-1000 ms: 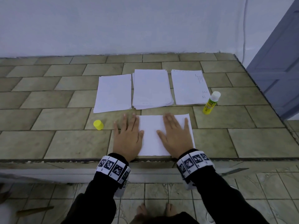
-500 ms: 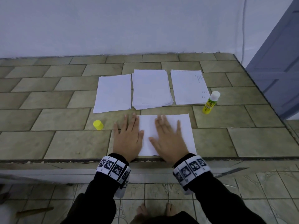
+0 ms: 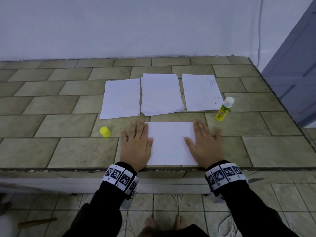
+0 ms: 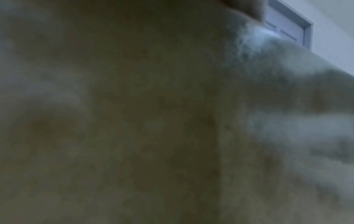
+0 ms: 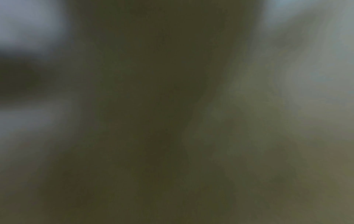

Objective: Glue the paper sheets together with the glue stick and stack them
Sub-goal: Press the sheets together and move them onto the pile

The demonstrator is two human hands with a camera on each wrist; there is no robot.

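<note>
matt paper sheet (image 3: 169,142), mottled tiles (image 3: 82,149) — plastic cap (image 3: 105,132)

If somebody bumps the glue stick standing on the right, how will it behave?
The glue stick is tall, narrow and upright, so it would probably tip easily. Being round, it may then roll across the tiled counter. Its yellow cap is off, so the exposed end might smear.

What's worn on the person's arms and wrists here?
Both arms are in black long sleeves. The left hand and right hand are bare, without gloves. Each wrist carries a white band of black-and-white square tag markers. No cables are visible.
</note>
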